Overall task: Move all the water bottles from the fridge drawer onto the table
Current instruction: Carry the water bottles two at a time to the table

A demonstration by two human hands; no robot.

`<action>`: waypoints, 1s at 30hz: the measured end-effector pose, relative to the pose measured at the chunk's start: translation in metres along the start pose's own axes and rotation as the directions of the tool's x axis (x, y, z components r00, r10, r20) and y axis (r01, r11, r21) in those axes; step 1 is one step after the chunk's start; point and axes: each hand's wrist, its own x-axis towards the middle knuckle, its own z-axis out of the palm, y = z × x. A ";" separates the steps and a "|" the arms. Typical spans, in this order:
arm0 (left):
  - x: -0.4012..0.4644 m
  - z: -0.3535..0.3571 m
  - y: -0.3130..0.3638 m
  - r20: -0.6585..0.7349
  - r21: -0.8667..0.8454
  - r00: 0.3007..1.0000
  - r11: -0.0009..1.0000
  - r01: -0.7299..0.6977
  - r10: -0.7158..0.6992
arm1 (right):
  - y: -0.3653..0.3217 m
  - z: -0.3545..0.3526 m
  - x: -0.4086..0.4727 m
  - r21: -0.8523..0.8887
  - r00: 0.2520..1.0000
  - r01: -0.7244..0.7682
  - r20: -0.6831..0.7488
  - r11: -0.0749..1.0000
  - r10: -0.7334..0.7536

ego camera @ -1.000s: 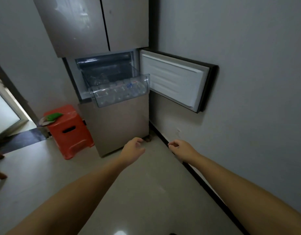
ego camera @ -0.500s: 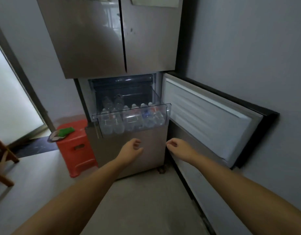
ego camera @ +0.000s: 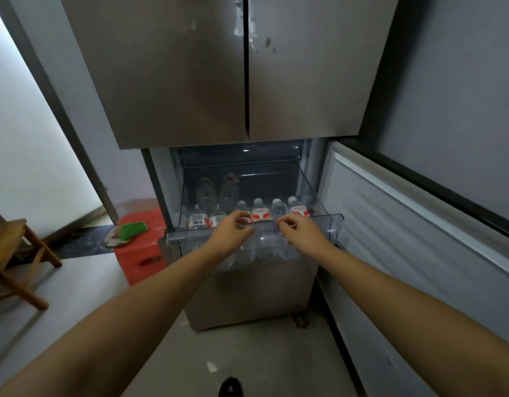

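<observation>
Clear plastic water bottles [ego camera: 260, 214] with red-and-white labels stand in the pulled-out fridge drawer [ego camera: 332, 224]. Left hand [ego camera: 231, 232] and right hand [ego camera: 300, 232] hover at its front rim, fingers loosely curled, holding nothing. Red stool [ego camera: 141, 253] on pale floor.

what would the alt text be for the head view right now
Both hands, left and right, reach over the front rim of an open clear fridge drawer full of water bottles, holding none yet. The fridge door is swung open at right; a red stool stands at left.
</observation>
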 end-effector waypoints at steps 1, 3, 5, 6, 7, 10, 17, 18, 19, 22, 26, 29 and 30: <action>0.021 -0.006 -0.001 -0.013 0.002 1.000 1.000 0.004 -0.004 | -0.004 0.003 0.021 0.005 1.000 0.026 -0.012 1.000 -0.026; 0.059 -0.020 -0.008 -0.017 0.012 0.999 0.999 0.034 -0.034 | -0.011 0.007 0.062 0.023 0.999 0.033 -0.029 0.999 -0.032; 0.093 -0.035 -0.017 -0.022 0.037 0.996 0.996 0.082 -0.081 | -0.015 0.014 0.101 0.016 1.000 -0.004 -0.023 1.000 0.004; 0.108 -0.042 -0.023 -0.020 0.054 0.994 0.993 0.105 -0.104 | -0.015 0.019 0.116 0.007 1.000 -0.025 -0.008 1.000 0.025; 0.121 -0.048 -0.030 -0.022 0.080 0.992 0.989 0.126 -0.124 | -0.015 0.024 0.131 0.006 0.999 -0.047 0.006 0.999 0.047; 0.162 -0.067 -0.057 -0.086 0.203 0.969 0.948 0.243 -0.230 | -0.012 0.047 0.169 -0.008 0.992 -0.104 0.071 0.995 0.104; 0.211 -0.065 -0.093 -0.159 0.261 0.853 0.811 0.523 -0.498 | -0.001 0.086 0.235 -0.131 0.921 -0.258 0.264 0.957 0.285; 0.221 -0.062 -0.098 -0.156 0.256 0.846 0.806 0.534 -0.510 | 0.000 0.089 0.248 -0.139 0.914 -0.265 0.279 0.954 0.295; 0.225 -0.060 -0.099 -0.145 0.242 0.837 0.802 0.546 -0.527 | -0.001 0.090 0.255 -0.144 0.907 -0.271 0.292 0.952 0.302; 0.241 -0.057 -0.108 -0.123 0.198 0.821 0.797 0.570 -0.557 | -0.003 0.101 0.275 -0.149 0.886 -0.272 0.347 0.951 0.308; 0.244 -0.056 -0.113 -0.105 0.060 0.839 0.838 0.542 -0.534 | -0.003 0.127 0.282 -0.207 0.847 -0.340 0.356 0.918 0.394; 0.242 -0.057 -0.112 -0.111 -0.069 0.840 0.848 0.526 -0.530 | 0.005 0.146 0.290 -0.278 0.831 -0.341 0.357 0.898 0.427; 0.240 -0.057 -0.111 -0.115 -0.100 0.843 0.851 0.516 -0.525 | 0.007 0.149 0.293 -0.288 0.826 -0.344 0.360 0.894 0.433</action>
